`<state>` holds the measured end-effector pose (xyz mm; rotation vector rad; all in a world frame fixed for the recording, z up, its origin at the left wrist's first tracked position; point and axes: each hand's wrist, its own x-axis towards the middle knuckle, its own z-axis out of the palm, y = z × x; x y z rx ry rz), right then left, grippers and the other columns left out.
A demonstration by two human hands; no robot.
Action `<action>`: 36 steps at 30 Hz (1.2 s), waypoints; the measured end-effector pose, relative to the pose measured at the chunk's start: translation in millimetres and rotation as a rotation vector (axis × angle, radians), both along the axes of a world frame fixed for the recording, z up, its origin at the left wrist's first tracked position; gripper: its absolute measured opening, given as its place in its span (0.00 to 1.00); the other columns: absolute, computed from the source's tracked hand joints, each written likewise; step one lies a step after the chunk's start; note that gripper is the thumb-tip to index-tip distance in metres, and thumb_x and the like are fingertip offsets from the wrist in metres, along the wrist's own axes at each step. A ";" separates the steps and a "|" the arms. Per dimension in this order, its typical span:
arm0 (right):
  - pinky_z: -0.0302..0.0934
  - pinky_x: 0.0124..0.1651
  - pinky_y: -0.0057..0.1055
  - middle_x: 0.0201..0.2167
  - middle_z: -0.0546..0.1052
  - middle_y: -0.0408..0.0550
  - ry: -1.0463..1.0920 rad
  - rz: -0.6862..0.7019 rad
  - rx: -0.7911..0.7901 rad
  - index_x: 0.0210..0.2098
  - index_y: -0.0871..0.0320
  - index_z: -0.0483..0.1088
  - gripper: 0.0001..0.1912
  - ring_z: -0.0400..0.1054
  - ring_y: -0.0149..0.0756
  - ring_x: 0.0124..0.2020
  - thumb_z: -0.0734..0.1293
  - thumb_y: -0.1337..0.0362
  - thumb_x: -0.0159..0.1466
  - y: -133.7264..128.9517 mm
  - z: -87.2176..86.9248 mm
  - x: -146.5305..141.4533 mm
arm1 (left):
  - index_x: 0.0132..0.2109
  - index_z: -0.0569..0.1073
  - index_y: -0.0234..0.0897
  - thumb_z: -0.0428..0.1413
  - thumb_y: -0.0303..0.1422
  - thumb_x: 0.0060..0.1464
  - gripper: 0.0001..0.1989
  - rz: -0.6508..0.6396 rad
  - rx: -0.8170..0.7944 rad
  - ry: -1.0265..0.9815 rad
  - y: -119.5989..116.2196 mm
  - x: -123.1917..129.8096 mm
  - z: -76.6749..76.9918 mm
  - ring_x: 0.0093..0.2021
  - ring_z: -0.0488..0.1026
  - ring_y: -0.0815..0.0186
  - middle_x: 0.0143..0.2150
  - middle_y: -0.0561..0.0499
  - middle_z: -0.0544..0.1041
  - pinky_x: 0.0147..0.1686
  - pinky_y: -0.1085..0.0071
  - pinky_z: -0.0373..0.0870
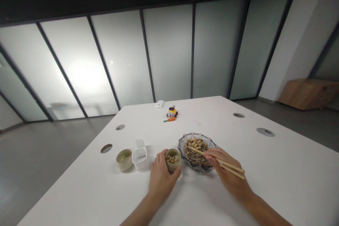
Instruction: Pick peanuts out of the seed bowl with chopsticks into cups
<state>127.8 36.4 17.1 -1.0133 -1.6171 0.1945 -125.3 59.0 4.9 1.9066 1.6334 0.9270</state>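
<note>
While clasping the cup (177, 166) in curled left grip (162, 175), eight o'clock off the glass bowl (182, 143), and pinching chopsticks (196, 149) in right grip (227, 157), gently now, squeeze peanuts (195, 143) mid-length!

Toy vehicle (172, 112): yellow and grey, towards the far end of the table (206, 116)
Carrot-shaped piece (171, 119): orange, green-tipped, just this side of it
White block (160, 104): near the far edge
Frosted panels (168, 53): dark-framed, glaring at left
Wooden cabinet (304, 93): over on the right
</note>
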 end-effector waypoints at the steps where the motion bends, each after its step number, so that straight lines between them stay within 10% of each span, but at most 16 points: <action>1: 0.77 0.47 0.34 0.40 0.84 0.49 -0.005 -0.001 0.007 0.42 0.51 0.83 0.11 0.81 0.41 0.42 0.68 0.56 0.74 0.1 -0.4 0.1 | 0.65 0.65 0.38 0.59 0.41 0.53 0.33 0.000 -0.001 -0.002 0.0 0.0 -0.1 0.64 0.70 0.48 0.64 0.39 0.73 0.65 0.54 0.64; 29: 0.78 0.48 0.34 0.40 0.84 0.49 0.026 -0.004 -0.061 0.38 0.49 0.84 0.14 0.81 0.41 0.41 0.68 0.52 0.73 -2.2 0.3 -0.3 | 0.65 0.65 0.38 0.59 0.42 0.54 0.33 -0.008 -0.013 -0.001 -0.5 0.2 0.6 0.64 0.69 0.49 0.64 0.40 0.73 0.64 0.55 0.62; 36: 0.82 0.45 0.37 0.35 0.83 0.48 0.799 0.048 -0.313 0.31 0.55 0.83 0.22 0.81 0.40 0.37 0.79 0.41 0.59 8.7 11.4 6.8 | 0.65 0.65 0.38 0.59 0.40 0.54 0.33 -0.007 -0.022 0.007 -1.9 1.1 1.6 0.64 0.69 0.49 0.64 0.40 0.72 0.64 0.56 0.62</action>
